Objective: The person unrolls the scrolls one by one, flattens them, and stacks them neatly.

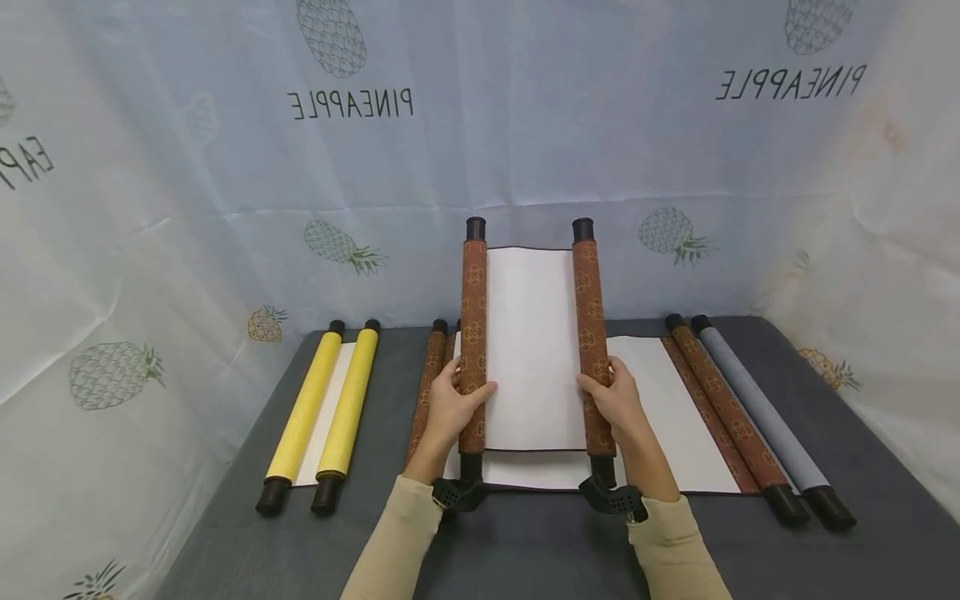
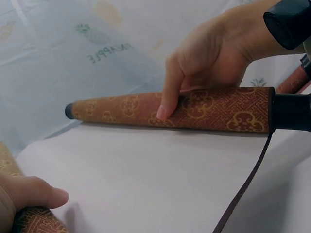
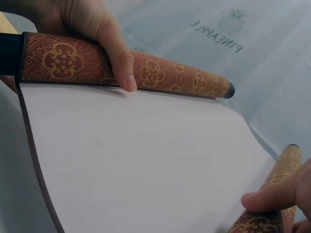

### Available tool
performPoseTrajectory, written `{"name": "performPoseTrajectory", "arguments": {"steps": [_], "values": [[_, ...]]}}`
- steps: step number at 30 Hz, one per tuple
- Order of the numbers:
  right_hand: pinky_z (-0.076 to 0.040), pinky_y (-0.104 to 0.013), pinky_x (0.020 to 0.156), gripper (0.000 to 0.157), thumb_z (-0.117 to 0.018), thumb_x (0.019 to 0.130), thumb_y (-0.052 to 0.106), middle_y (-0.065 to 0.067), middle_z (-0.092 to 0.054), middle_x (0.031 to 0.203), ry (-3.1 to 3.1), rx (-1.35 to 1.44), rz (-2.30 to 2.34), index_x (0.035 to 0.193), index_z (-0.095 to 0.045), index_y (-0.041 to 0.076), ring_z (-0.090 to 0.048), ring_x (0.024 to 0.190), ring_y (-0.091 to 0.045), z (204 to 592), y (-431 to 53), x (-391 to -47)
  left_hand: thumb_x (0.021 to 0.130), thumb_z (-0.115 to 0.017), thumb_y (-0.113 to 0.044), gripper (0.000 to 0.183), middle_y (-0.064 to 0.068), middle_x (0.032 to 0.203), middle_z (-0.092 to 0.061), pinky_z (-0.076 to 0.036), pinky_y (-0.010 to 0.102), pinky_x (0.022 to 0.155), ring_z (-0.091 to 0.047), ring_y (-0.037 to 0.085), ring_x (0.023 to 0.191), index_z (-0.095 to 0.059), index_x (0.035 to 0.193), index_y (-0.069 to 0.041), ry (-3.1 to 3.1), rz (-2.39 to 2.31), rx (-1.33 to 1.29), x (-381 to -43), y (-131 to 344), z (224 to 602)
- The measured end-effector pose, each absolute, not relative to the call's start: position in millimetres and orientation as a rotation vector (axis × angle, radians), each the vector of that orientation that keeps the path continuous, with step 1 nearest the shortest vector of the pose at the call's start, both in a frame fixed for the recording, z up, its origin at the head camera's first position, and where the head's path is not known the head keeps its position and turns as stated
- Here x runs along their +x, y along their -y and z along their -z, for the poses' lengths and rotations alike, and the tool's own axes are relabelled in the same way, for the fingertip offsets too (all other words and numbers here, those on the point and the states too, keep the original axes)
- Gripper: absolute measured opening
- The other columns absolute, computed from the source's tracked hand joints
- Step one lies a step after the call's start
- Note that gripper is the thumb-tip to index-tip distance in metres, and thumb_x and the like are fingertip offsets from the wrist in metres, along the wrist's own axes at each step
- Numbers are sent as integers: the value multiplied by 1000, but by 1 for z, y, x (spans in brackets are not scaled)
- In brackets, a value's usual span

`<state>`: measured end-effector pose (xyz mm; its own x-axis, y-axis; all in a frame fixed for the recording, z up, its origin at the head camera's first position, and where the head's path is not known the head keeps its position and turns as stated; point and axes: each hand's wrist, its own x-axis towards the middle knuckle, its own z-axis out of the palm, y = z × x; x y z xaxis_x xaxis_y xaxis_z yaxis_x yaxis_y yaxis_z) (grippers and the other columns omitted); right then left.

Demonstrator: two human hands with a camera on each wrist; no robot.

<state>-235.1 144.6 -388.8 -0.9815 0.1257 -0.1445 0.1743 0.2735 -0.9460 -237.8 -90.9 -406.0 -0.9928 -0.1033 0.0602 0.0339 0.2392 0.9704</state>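
A hand scroll (image 1: pixel 528 350) with brown, gold-patterned rollers is held up, a stretch of blank white paper spread between them. My left hand (image 1: pixel 452 410) grips its left roller (image 1: pixel 473 333), thumb across the front. On the right roller (image 1: pixel 591 333), my right hand (image 1: pixel 618 404) has the same kind of hold. The left wrist view shows the right hand (image 2: pixel 209 58) around its roller, with the left thumb at the lower left. In the right wrist view the left hand (image 3: pixel 92 29) appears beyond the paper. Fingers behind the rollers are mostly hidden.
Beneath lies another spread white sheet (image 1: pixel 675 417) with brown rollers at its left (image 1: pixel 427 383) and right (image 1: pixel 731 408). A grey roller (image 1: pixel 765 408) lies beside the right one. Two yellow rollers (image 1: pixel 348 400) with white paper between lie left on the dark table (image 1: pixel 225 533). Pineapple-print curtains (image 1: pixel 525 125) surround it.
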Motion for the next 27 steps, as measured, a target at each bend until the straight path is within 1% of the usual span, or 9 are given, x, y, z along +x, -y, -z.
{"name": "performPoseTrajectory", "arguments": {"steps": [2,5,7,10,14,18,22,25,27], "values": [[-42,-44,94,61,-51,97,17,-28,-41,142,-2443,312,1858,148,-22,0,-48,118,-34,389,-144,-236,84,-72,-16,77,28,146,-42,-42,55,106,-44,44,133,-32,147,3,2404,1899,31,-237,90,405],[-39,-45,96,59,-49,97,17,-26,-39,143,-2397,341,1899,147,-23,0,-44,120,-33,390,-143,-238,89,-66,-13,72,28,141,-45,-44,53,104,-50,42,127,-28,147,4,2405,1949,-36,-237,89,405],[-39,-44,94,57,-48,97,17,-25,-40,141,-2380,359,1924,146,-26,0,-44,119,-33,390,-142,-238,91,-62,-11,68,27,138,-47,-45,52,102,-52,41,123,-27,147,2,2393,1993,-42,-238,88,404],[-40,-39,90,54,-46,96,16,-24,-42,137,-2370,383,1950,143,-29,-2,-45,115,-31,391,-140,-239,91,-59,-11,69,26,142,-43,-41,53,106,-48,40,129,-24,148,2,2370,2033,0,-237,86,403],[-41,-31,80,52,-47,92,17,-22,-47,128,-2404,411,1965,139,-36,-3,-49,104,-26,392,-139,-239,90,-58,-12,71,26,145,-42,-40,54,107,-47,39,131,-23,150,2,2336,2040,60,-237,83,403],[-43,-24,74,55,-55,93,22,-22,-50,126,-2447,403,1935,139,-37,-2,-53,101,-24,392,-140,-239,88,-62,-15,74,27,143,-45,-42,54,106,-49,40,129,-25,148,5,2314,1993,108,-236,82,403],[-45,-25,78,69,-65,90,27,-22,-46,135,-2435,369,1919,144,-31,0,-53,110,-26,392,-141,-237,83,-72,-23,88,28,152,-33,-37,57,111,-37,43,139,-22,149,6,2337,1951,159,-236,82,402],[-44,-27,80,75,-68,89,28,-22,-43,138,-2417,349,1920,146,-28,1,-50,113,-28,392,-143,-237,80,-77,-28,99,27,157,-23,-32,59,113,-26,45,145,-18,151,6,2376,1931,195,-236,82,401],[-44,-27,80,78,-70,88,28,-22,-43,139,-2420,348,1911,146,-27,1,-50,113,-28,393,-144,-236,78,-79,-29,102,27,157,-22,-32,59,113,-25,45,145,-17,151,6,2397,1918,206,-236,83,402]]}}
